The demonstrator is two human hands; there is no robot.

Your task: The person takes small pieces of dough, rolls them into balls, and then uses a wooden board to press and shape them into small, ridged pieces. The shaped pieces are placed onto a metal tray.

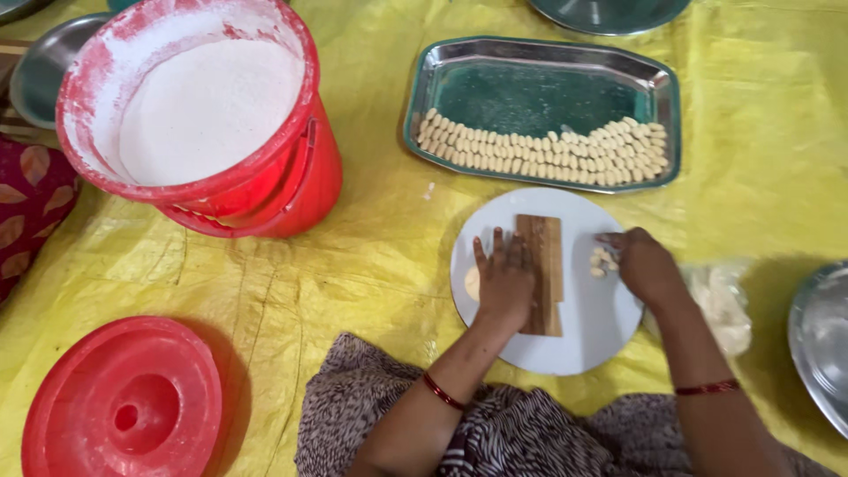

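Left hand [505,281] lies flat, fingers open, pressing on a ridged wooden board [541,274] on a white plate [579,340]. Right hand [645,263] pinches small dough pieces [602,261] w/ fingertips beside the board. Best to keep the board steady & press evenly.

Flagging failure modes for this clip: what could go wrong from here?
1. The left hand presses flat on the wooden board; the board might slide on the smooth white plate.
2. The small dough pieces under the right hand sit near the plate's edge and could roll onto the yellow sheet.
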